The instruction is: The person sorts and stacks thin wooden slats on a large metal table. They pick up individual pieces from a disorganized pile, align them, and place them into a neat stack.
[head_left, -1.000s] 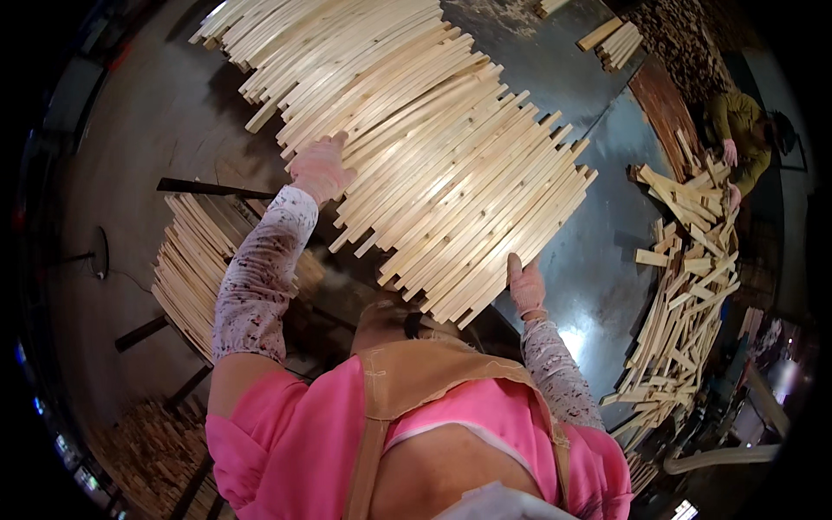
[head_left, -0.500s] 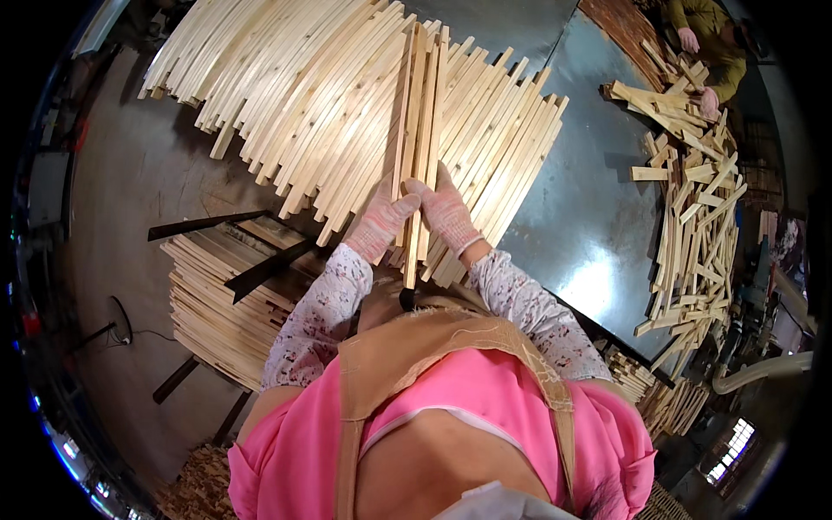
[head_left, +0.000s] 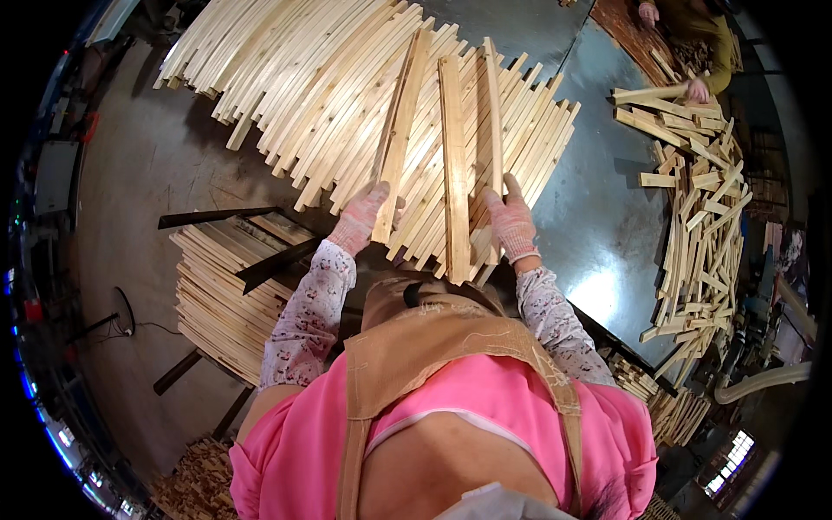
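Hands in knitted gloves worked apart from each other above a row of pale wooden strips (head_left: 303, 104); the left hand (head_left: 360, 217) pinched the near end of a left strip (head_left: 402, 130) between thumb and fingers, and the right hand (head_left: 511, 224) gripped the near end of a right strip (head_left: 494, 130), its thumb along the wood and its fingers at the outer side; between these 2 strips lay a middle strip (head_left: 454, 165), touched by neither hand, its near end jutting slightly beyond the row; whether the 2 held strips rested fully on the row, I could not tell.

The row lay side by side along the near edge of a grey metal surface (head_left: 607, 225), its strip ends uneven and hiding that edge; it ran on toward the far left corner; the right part of the surface was bare and shiny, and along its right edge sprawled a loose pile of offcuts (head_left: 693, 251); at the far right corner a co-worker's hand (head_left: 698, 90) touched the pile's far end, beside a reddish-brown board (head_left: 628, 30); left of the person, beyond the surface's near edge, a stack of strips (head_left: 224, 303) sat among dark bars (head_left: 277, 264).
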`<act>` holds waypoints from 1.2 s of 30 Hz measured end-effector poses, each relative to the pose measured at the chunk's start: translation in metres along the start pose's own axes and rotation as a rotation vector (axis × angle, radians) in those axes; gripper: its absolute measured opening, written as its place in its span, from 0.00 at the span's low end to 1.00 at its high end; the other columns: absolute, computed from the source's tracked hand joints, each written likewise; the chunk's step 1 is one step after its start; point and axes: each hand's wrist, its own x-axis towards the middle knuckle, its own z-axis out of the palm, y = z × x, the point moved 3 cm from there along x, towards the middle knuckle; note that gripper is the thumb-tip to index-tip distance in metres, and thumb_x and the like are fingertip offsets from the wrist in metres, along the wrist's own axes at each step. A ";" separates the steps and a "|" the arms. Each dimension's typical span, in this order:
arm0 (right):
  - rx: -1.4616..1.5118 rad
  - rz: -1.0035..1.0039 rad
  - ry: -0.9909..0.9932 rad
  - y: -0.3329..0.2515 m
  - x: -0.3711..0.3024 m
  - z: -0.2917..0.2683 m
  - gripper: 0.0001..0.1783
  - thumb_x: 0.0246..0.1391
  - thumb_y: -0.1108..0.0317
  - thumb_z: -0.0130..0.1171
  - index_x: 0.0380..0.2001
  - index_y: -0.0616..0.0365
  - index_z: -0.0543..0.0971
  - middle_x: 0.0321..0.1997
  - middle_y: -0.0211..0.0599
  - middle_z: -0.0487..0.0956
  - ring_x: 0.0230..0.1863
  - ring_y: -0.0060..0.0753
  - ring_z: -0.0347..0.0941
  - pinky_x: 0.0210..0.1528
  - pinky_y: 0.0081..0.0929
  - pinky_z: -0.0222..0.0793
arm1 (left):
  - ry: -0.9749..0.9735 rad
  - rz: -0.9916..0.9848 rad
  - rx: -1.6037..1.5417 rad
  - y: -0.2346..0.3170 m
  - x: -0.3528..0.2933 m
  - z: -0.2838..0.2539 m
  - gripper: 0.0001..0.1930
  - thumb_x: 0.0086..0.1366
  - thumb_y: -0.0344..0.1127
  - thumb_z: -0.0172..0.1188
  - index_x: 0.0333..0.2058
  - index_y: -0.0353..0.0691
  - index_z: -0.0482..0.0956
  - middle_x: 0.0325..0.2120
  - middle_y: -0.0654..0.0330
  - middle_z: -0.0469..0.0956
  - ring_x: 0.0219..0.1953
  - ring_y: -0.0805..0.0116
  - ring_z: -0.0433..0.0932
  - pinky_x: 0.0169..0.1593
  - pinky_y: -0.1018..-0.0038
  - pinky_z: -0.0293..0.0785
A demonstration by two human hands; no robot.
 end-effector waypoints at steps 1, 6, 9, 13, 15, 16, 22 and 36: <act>0.043 -0.022 0.046 0.024 0.010 0.005 0.51 0.63 0.38 0.62 0.80 0.54 0.61 0.69 0.63 0.79 0.69 0.61 0.77 0.70 0.46 0.72 | -0.009 -0.023 -0.021 -0.003 0.002 -0.003 0.33 0.79 0.62 0.58 0.60 0.34 0.76 0.38 0.54 0.85 0.30 0.66 0.83 0.35 0.70 0.83; -0.201 0.020 0.075 0.010 -0.001 -0.018 0.53 0.60 0.38 0.64 0.80 0.54 0.60 0.70 0.62 0.77 0.70 0.62 0.76 0.70 0.46 0.72 | -0.122 0.060 -0.188 -0.003 -0.016 -0.015 0.33 0.82 0.63 0.50 0.62 0.36 0.74 0.43 0.50 0.84 0.34 0.64 0.85 0.38 0.68 0.85; -0.280 0.014 0.009 -0.010 -0.009 -0.023 0.56 0.59 0.37 0.64 0.80 0.57 0.59 0.65 0.66 0.81 0.65 0.65 0.79 0.68 0.49 0.74 | -0.124 0.119 -0.302 -0.010 -0.032 -0.029 0.33 0.82 0.62 0.51 0.65 0.36 0.72 0.44 0.49 0.84 0.36 0.62 0.85 0.39 0.64 0.87; -0.184 -0.114 0.019 -0.005 -0.007 -0.010 0.56 0.60 0.39 0.66 0.79 0.63 0.59 0.63 0.68 0.82 0.64 0.66 0.80 0.68 0.48 0.73 | -0.007 0.277 -0.344 -0.036 -0.084 -0.051 0.29 0.81 0.57 0.55 0.64 0.36 0.73 0.48 0.46 0.86 0.38 0.59 0.87 0.41 0.60 0.87; 0.005 -0.242 -0.027 0.006 -0.003 0.000 0.53 0.63 0.43 0.67 0.79 0.66 0.60 0.67 0.67 0.79 0.68 0.61 0.77 0.70 0.45 0.70 | 0.072 0.343 -0.393 -0.055 -0.130 -0.057 0.28 0.81 0.54 0.56 0.64 0.36 0.72 0.47 0.46 0.86 0.38 0.59 0.87 0.42 0.61 0.87; 0.077 -0.329 -0.082 0.010 -0.002 0.002 0.51 0.65 0.45 0.67 0.78 0.68 0.61 0.70 0.66 0.77 0.70 0.59 0.76 0.72 0.43 0.69 | 0.138 0.395 -0.403 -0.071 -0.159 -0.057 0.28 0.81 0.54 0.57 0.64 0.36 0.72 0.46 0.46 0.86 0.37 0.58 0.87 0.42 0.60 0.87; 0.417 -0.371 -0.384 0.047 -0.032 0.002 0.43 0.76 0.50 0.57 0.75 0.79 0.60 0.69 0.69 0.75 0.65 0.60 0.77 0.71 0.42 0.72 | 1.604 0.718 1.220 -0.208 -0.305 -0.014 0.20 0.75 0.32 0.60 0.63 0.39 0.76 0.58 0.48 0.81 0.57 0.52 0.82 0.56 0.60 0.82; -0.332 -1.589 -0.288 0.125 -0.108 0.003 0.27 0.75 0.61 0.55 0.68 0.70 0.73 0.55 0.55 0.83 0.54 0.49 0.83 0.59 0.43 0.79 | 1.675 -0.808 0.620 -0.510 -0.466 0.169 0.22 0.66 0.46 0.65 0.55 0.42 0.84 0.52 0.46 0.85 0.57 0.42 0.82 0.60 0.50 0.80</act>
